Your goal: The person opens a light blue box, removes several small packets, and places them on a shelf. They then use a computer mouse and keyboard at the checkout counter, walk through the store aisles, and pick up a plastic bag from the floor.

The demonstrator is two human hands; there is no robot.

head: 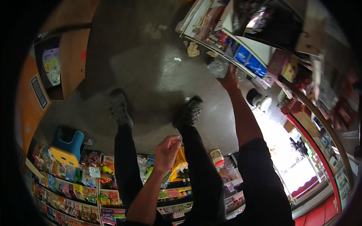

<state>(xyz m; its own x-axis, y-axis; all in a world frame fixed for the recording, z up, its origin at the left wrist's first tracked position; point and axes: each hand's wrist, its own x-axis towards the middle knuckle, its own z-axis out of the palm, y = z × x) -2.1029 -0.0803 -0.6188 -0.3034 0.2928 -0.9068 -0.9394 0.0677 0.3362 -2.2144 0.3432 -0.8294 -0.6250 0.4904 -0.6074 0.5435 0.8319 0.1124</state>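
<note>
My right hand [230, 79] reaches out to the metal front edge [240, 65] of a low shelf. Its fingertips meet or overlap that edge, the thumb stands apart, and I see nothing held in it. Blue packets [250, 60] lie just behind the edge, and crumpled clear plastic [217, 67] is on the floor beside the fingers. My left hand [168, 154] hangs in front of my legs with its fingers loosely curled and nothing visible in it. Below it in the picture is a yellow plastic basket [181, 159].
Racks of colourful snack packets [70, 203] stand close by my legs. A blue and yellow stool [66, 147] is at the left, near cardboard boxes [74, 60]. On the floor are a crumpled tan piece [193, 49] and a black-and-white round object [258, 99]. Bright light enters at the right.
</note>
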